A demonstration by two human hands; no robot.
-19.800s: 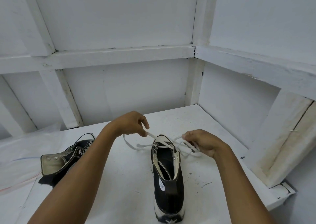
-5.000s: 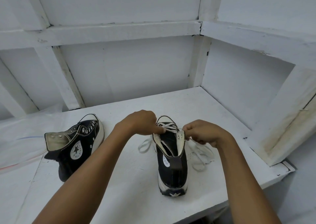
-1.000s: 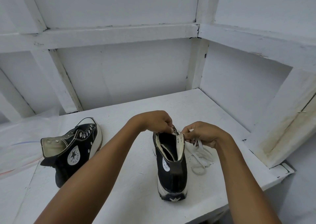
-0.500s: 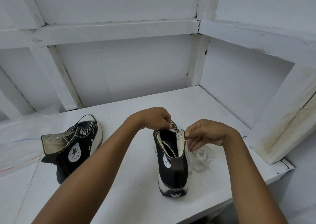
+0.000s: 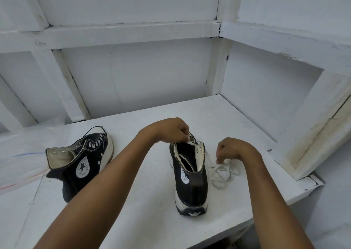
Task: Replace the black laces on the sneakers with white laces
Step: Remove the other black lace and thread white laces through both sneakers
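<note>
The left hand (image 5: 169, 131) pinches the white lace (image 5: 222, 172) at the upright sneaker's (image 5: 190, 178) top. The right hand (image 5: 234, 150) pinches its loose heap on the counter (image 5: 142, 210). The other sneaker (image 5: 81, 163) lies left.

Right arm: bare, enters from the lower right of the frame and runs up and slightly left toward the centre.
Right wrist: bent downward, so the hand hangs below it.
Right grip (image 5: 234, 150): back of the hand up, fingers curled downward, fingertips (image 5: 218, 158) pinching the top of the loose white lace (image 5: 223, 172).
Left arm: bare, enters from the lower left and crosses diagonally up to mid-frame.
Left wrist: nearly straight, tipped slightly down.
Left grip (image 5: 171, 130): knuckles up, fingers curled tight, thumb and fingertips pinching the white lace just right of centre.
Spacing: the grips are apart, with the left higher in the frame.
</note>
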